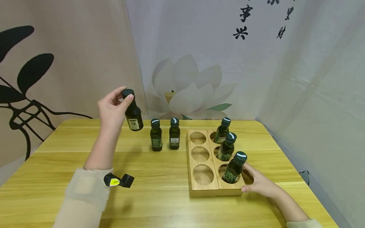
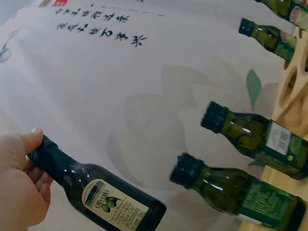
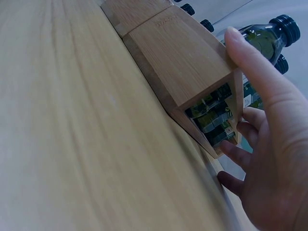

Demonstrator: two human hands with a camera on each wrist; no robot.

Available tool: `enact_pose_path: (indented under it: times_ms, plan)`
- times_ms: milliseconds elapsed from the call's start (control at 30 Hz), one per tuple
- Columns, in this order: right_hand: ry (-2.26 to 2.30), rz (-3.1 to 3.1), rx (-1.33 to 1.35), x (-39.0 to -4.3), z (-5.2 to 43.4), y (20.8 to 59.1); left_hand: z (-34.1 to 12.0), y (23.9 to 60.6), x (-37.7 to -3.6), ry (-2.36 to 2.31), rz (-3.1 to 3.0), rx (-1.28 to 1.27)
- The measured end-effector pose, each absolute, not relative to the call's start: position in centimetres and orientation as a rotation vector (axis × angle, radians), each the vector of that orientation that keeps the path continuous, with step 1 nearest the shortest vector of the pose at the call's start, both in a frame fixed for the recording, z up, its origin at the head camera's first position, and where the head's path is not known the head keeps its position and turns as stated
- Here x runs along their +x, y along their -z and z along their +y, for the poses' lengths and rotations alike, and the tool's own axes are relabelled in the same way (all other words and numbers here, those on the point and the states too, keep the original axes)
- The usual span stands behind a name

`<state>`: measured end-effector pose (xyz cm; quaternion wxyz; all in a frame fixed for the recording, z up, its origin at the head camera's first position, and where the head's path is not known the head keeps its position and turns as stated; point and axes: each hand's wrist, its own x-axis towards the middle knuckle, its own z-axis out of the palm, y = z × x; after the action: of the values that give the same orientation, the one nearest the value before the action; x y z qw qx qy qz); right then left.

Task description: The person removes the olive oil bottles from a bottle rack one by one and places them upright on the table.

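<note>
One dark green glass olive oil bottle [image 1: 133, 113] hangs above the yellow wooden table [image 1: 159, 193], pinched at its black cap by the left hand [image 1: 112, 109]. Right of that hand, the right hand [image 1: 260, 182] rests with relaxed fingers against the pale bamboo six-hole rack [image 1: 203, 190].

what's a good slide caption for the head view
Left hand lifts an olive oil bottle by its cap; right hand steadies the wooden rack.
</note>
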<state>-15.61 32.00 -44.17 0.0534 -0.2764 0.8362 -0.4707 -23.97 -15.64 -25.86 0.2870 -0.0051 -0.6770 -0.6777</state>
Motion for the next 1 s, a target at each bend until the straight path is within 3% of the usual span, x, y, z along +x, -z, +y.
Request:
enact_pose_path:
  times_ms: [1000]
  plan:
    - [1.440, 2.534, -0.834, -15.7, 32.1, 44.3, -16.5, 35.2, -25.5, 1.763, -1.986, 0.126]
